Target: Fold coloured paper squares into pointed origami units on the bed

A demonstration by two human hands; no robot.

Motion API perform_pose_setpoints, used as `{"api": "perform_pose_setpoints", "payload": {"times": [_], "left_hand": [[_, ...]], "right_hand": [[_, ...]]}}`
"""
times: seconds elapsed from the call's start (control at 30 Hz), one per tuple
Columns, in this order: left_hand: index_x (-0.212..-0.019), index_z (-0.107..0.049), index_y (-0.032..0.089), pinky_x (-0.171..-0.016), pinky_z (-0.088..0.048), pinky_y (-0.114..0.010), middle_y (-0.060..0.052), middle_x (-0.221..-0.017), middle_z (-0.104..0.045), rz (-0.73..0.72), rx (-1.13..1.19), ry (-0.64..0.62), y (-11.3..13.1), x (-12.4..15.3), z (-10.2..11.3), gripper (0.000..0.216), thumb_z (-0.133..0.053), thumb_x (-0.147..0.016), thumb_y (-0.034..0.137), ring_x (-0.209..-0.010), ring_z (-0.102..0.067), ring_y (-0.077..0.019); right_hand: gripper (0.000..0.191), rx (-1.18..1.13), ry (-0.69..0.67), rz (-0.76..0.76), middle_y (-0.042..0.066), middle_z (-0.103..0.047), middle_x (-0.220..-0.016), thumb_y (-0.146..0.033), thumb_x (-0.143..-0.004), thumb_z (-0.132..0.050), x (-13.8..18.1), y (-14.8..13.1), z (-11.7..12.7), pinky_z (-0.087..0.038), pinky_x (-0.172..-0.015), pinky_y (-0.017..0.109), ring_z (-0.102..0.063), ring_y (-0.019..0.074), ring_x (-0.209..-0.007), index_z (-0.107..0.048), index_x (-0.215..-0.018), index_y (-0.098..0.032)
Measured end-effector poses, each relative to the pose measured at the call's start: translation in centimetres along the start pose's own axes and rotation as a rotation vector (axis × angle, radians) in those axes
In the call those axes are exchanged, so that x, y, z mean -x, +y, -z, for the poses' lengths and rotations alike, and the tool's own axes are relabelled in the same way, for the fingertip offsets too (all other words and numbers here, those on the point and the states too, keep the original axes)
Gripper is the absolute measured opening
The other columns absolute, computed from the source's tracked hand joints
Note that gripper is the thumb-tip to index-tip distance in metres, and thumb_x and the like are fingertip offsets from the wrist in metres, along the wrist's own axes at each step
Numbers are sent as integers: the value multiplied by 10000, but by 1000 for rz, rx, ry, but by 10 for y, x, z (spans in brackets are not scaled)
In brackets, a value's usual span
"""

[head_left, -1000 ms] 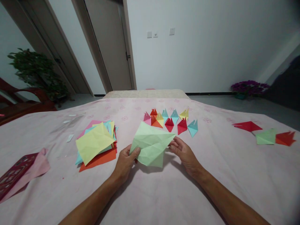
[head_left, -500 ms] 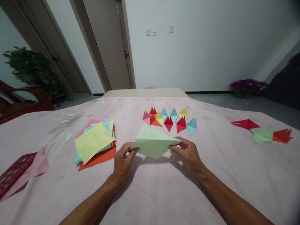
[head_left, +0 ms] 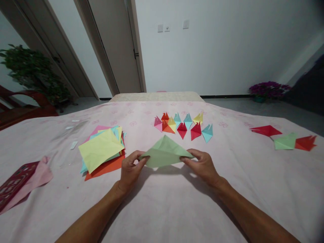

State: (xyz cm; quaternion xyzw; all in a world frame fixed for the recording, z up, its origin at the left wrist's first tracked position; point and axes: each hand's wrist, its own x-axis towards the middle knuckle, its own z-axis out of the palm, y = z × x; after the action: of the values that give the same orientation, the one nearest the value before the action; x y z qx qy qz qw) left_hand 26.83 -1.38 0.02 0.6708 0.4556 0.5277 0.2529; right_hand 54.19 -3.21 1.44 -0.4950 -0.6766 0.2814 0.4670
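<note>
A pale green sheet of folded paper (head_left: 164,156) is held up above the tablecloth between my two hands. My left hand (head_left: 133,167) pinches its left corner between thumb and fingers. At the opposite corner, my right hand (head_left: 202,166) grips the paper the same way. The sheet is bent along its width, with a peak pointing away from me and the lower flap curving toward me. Just beyond it stand several small folded paper birds, among them a red one (head_left: 195,131) and a blue one (head_left: 207,133).
Left of my hands lies a stack of coloured paper (head_left: 101,150), yellow on top. A dark red box (head_left: 17,182) with pink paper is at the far left. To the right are a red folded piece (head_left: 266,130), a green one (head_left: 285,141) and an orange-red one (head_left: 305,143).
The green paper's lower point has folded up, so its near side now shows a shallow curve instead of a downward point. Both hands keep their grip. The view has tilted slightly.
</note>
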Motion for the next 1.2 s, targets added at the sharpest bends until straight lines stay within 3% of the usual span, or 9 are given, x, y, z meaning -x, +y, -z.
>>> {"api": "perform_pose_setpoints", "payload": {"times": [0.1, 0.23, 0.47, 0.63, 0.77, 0.87, 0.93, 1.03, 1.2], "left_hand": [[-867, -676, 171, -444, -357, -198, 49, -566, -549, 387, 201, -41, 7, -5, -2, 283, -718, -776, 436, -446, -455, -85], [-915, -662, 134, -422, -289, -178, 30, -639, -582, 587, 331, -180, 4, -8, -6, 406, -764, -701, 463, -439, -408, -59], [-797, -657, 140, -561, -403, -212, -6, -712, -635, 517, 232, -253, -10, -4, -11, 240, -707, -722, 362, -615, -537, -121], [-756, -638, 155, -531, -368, -202, 26, -658, -601, 445, 147, -303, -14, -4, -11, 135, -667, -716, 281, -582, -509, -111], [-777, -630, 170, -520, -388, -210, 33, -654, -608, 423, 137, -261, -13, -3, -11, 95, -646, -733, 253, -550, -518, -108], [-792, -632, 189, -616, -464, -256, 4, -725, -654, 187, 27, -85, -11, -4, -6, 42, -618, -791, 229, -641, -588, -140], [-811, -648, 206, -733, -487, -298, -16, -794, -688, -146, -114, 31, -11, -5, 0, 51, -606, -828, 182, -758, -627, -162], [-903, -678, 252, -784, -483, -311, -5, -815, -712, -585, -303, 46, -11, -5, 9, 160, -609, -853, 116, -804, -636, -161], [-1049, -665, 308, -786, -485, -324, 7, -835, -716, -807, -430, 94, -4, -1, 19, 288, -610, -860, 99, -843, -627, -173]], "right_hand": [[308, -285, -71, -384, 12, -645, -640, -453, -728, -733, -3, -4, -1, -409, -460, 240, -547, 131, -506, -701, -813, -158], [313, -357, -152, -537, 2, -610, -618, -420, -706, -743, 0, 5, -7, -300, -391, 199, -483, 88, -445, -669, -815, -136], [204, -242, -116, -468, -13, -573, -560, -343, -736, -663, 1, 14, -11, -276, -415, 213, -457, 95, -471, -676, -762, -140], [188, -231, -108, -456, -16, -591, -579, -328, -721, -657, -2, 17, -10, -317, -451, 221, -470, 104, -496, -692, -744, -144], [168, -195, -72, -335, -1, -654, -657, -301, -748, -645, -1, 22, -9, -398, -511, 244, -536, 131, -556, -722, -797, -161], [105, -51, 88, -29, 29, -716, -785, -248, -784, -639, -3, 20, -3, -495, -665, 314, -632, 187, -719, -733, -801, -205], [112, 91, 186, 263, 37, -743, -890, -185, -798, -637, -4, 17, 4, -505, -821, 386, -658, 223, -892, -734, -802, -243], [193, 288, 234, 540, 18, -755, -941, -112, -809, -618, -1, 11, 13, -488, -891, 427, -649, 236, -1016, -716, -836, -276], [237, 504, 293, 746, -31, -761, -920, -83, -840, -596, 11, -1, 20, -498, -842, 371, -648, 206, -1000, -669, -865, -307]]}}
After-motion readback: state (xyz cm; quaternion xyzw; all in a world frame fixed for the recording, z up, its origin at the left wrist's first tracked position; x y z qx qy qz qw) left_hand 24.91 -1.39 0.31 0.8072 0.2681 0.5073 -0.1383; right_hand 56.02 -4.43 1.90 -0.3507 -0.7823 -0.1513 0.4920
